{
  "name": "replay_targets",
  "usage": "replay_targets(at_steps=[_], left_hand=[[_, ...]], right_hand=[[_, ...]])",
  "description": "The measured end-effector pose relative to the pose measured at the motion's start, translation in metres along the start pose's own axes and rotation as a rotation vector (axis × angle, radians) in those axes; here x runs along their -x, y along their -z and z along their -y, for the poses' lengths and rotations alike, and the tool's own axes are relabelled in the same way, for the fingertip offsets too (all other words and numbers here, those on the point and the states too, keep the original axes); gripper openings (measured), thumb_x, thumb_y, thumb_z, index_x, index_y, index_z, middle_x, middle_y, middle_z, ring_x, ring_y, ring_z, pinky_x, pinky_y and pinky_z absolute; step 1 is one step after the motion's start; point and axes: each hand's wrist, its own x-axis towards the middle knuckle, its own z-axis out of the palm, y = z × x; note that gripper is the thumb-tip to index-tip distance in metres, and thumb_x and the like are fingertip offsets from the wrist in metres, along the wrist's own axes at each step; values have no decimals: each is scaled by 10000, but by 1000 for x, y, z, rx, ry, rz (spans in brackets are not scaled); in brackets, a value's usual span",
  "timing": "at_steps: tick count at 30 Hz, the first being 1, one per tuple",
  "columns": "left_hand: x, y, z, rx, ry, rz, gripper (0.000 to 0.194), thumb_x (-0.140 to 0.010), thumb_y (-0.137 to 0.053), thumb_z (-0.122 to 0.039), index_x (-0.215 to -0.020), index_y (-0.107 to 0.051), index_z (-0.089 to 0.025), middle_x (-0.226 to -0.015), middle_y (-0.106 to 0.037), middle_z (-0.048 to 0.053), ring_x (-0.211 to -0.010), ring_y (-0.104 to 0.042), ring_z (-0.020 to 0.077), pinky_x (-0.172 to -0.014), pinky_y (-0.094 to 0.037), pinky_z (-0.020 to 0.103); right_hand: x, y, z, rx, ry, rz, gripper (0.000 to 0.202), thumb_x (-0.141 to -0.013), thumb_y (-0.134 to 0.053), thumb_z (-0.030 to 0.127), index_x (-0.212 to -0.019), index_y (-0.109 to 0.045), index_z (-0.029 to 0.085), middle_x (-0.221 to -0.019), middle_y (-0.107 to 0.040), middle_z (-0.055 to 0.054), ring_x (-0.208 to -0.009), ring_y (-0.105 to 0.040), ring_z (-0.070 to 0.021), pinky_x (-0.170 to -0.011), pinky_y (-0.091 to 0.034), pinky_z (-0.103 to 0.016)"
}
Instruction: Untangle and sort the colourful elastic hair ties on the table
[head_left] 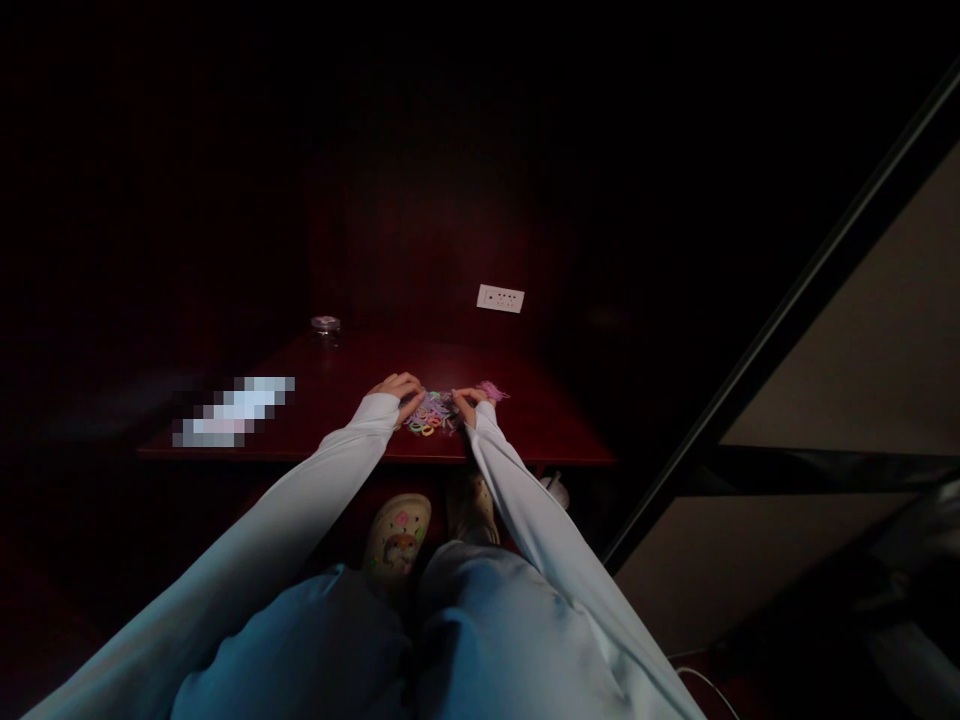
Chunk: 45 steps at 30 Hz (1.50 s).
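Observation:
A small heap of colourful rings, which look like hair ties, lies near the front edge of the dark red shelf. My left hand is at the heap's left side, fingers curled and thumb and fingertips close together. On the other side, my right hand has its thumb and fingers pinched together. Whatever is between the fingertips of either hand is too small to make out. Just beyond my right hand sits a pink bundle of strands, partly hidden by it.
A clear jar with a lid stands at the back left. A blurred bright flat object lies on the left. On the back wall is a white socket panel. My clogs are below the shelf's front edge.

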Motion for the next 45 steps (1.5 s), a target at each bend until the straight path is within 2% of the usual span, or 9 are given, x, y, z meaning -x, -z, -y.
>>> replay_targets(at_steps=[3, 7, 13, 19, 24, 30, 36, 42, 45], left_hand=[[0, 1, -3, -40, 59, 32, 187, -876, -635, -401, -965, -718, -258, -1121, -689, 33, -980, -567, 242, -850, -461, 369], [0, -2, 1, -62, 149, 90, 288, -753, -773, -414, -1003, -723, -281, -1154, -692, 25, -1008, -545, 272, -865, -446, 393], [2, -6, 14, -3, 140, 78, 214, -790, -701, -350, -991, -714, -276, -1104, -698, 13, -961, -535, 246, -856, -451, 368], [2, -8, 20, 61, 119, 75, 207, -800, -654, -305, -992, -706, -247, -1090, -683, 30, -951, -543, 239, -893, -465, 366], [2, -9, 21, 66, 109, 39, 235, -798, -637, -294, -1017, -701, -242, -1106, -677, 38, -964, -546, 248, -916, -463, 381], [1, -8, 16, 62, 121, 54, 227, -816, -636, -300, -1026, -700, -243, -1116, -678, 38, -977, -541, 250, -904, -461, 381], [2, -9, 13, 58, 100, 40, 198, -862, -607, -322, -1015, -706, -246, -1111, -685, 36, -953, -530, 238, -882, -462, 374], [2, -10, 14, 48, 80, 54, 185, -889, -590, -336, -1001, -697, -235, -1108, -682, 48, -958, -535, 242, -888, -458, 378], [1, -11, 15, 39, 84, 60, 178, -886, -593, -329, -994, -697, -232, -1107, -682, 48, -952, -537, 241, -891, -457, 378]], right_hand=[[-1, -1, 1, 11, -4, 12, 256, -890, -614, 423, -790, -758, 236, -910, -750, -19, -946, -626, -210, -996, -371, -362], [1, -1, 4, 35, -32, 9, 223, -872, -631, 396, -785, -760, 236, -901, -745, -18, -1007, -596, -225, -966, -385, -356], [4, -1, 5, 95, -62, 29, 158, -815, -668, 331, -717, -753, 240, -868, -734, -32, -1015, -546, -248, -963, -373, -368], [7, 0, 7, 171, -95, 65, 97, -770, -705, 315, -718, -759, 253, -951, -730, -35, -1037, -514, -262, -948, -370, -384], [10, 3, 10, 201, -94, 77, 113, -760, -720, 354, -799, -784, 270, -981, -712, -41, -1058, -490, -276, -960, -367, -402], [9, 1, 12, 250, -81, 111, 164, -824, -705, 400, -913, -799, 299, -1037, -698, -38, -1098, -482, -280, -974, -356, -412], [6, -6, 8, 280, -52, 108, 199, -877, -662, 444, -853, -801, 303, -1031, -692, -51, -1102, -467, -288, -923, -356, -411], [3, -9, 7, 277, 43, 121, 226, -829, -724, 510, -797, -798, 299, -985, -675, -50, -1092, -449, -277, -951, -336, -421], [2, -9, 9, 295, 33, 125, 245, -808, -745, 532, -800, -802, 294, -1008, -675, -50, -1097, -449, -278, -957, -325, -419]])
